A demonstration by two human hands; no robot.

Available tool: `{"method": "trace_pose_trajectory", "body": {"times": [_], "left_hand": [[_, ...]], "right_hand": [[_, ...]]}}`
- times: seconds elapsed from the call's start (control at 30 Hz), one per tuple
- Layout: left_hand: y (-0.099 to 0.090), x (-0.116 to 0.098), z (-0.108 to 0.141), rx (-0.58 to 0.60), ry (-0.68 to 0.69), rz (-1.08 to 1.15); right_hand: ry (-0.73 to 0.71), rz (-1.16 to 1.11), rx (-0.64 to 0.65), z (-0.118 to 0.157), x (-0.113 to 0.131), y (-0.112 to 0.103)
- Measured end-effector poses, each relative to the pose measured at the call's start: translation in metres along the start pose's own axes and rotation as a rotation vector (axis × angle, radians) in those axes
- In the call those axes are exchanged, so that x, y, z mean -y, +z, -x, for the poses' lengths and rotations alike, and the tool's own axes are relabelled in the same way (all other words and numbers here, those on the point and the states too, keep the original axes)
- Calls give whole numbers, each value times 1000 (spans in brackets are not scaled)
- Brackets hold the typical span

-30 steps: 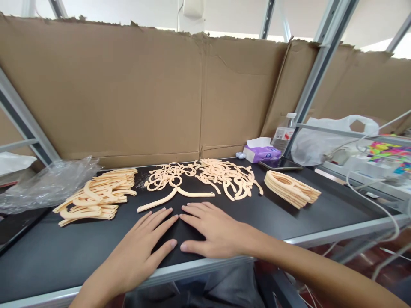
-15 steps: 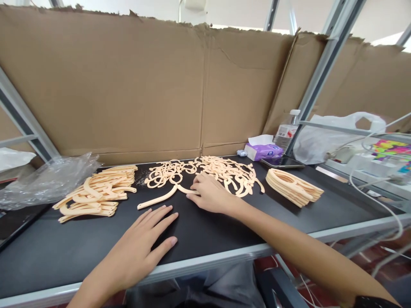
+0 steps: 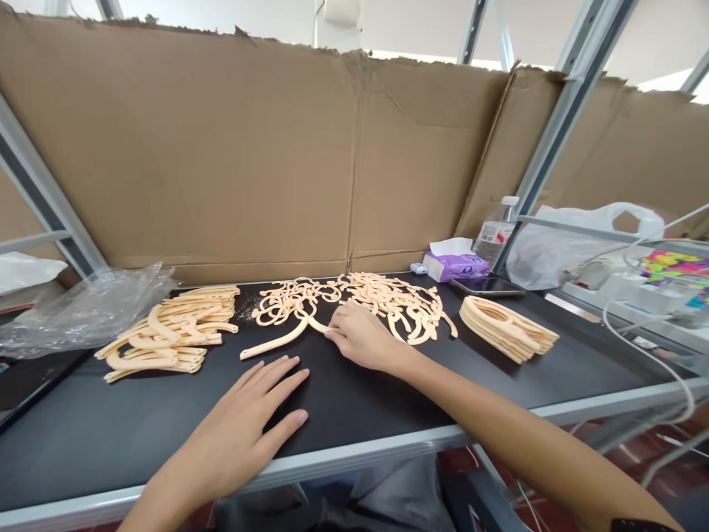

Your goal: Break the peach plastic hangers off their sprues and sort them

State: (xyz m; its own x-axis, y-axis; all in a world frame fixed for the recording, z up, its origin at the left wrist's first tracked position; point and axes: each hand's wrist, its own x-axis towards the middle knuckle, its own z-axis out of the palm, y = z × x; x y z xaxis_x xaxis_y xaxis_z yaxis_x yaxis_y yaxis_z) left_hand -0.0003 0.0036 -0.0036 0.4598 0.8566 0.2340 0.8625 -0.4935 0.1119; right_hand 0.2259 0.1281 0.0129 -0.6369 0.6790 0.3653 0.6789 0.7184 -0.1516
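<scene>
My right hand (image 3: 362,336) pinches the right end of a cream-coloured, hanger-shaped piece (image 3: 271,346) that lies on the black tabletop. Its long left arm slopes down to a small hole at the tip, and a ring-like loop (image 3: 302,309) meets it at the top. Fingers hide the end that I hold. Flat on the table, with fingers spread, rests my left hand (image 3: 249,414), just below the long arm and holding nothing. Behind my right hand spreads a heap of small curved cream pieces (image 3: 421,307); a looser heap of hook-like pieces (image 3: 271,295) lies behind the loop.
Longer curved arms (image 3: 171,332) are piled at the left beside crumpled clear plastic (image 3: 94,310). To the right sits a neat stack of cream pieces (image 3: 504,325). Behind it are a phone (image 3: 487,285), purple tissue pack (image 3: 457,266) and bottle (image 3: 495,233). Cardboard (image 3: 233,155) walls the back.
The view has shifted slightly. Both hands stay nearly where they were, the right one still pinching the hanger-shaped piece and the left one still flat.
</scene>
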Motion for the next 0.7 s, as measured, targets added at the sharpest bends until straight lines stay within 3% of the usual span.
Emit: {"method": "trace_pose_trajectory", "body": {"times": [0.33,0.7], "left_hand": [[1,0,0,26,-6,-5],[1,-1,0,19,2,-6]], "right_hand": [[91,-169,-115,2,-1,-3],[132,-279,-88,3,-2,-4]]}}
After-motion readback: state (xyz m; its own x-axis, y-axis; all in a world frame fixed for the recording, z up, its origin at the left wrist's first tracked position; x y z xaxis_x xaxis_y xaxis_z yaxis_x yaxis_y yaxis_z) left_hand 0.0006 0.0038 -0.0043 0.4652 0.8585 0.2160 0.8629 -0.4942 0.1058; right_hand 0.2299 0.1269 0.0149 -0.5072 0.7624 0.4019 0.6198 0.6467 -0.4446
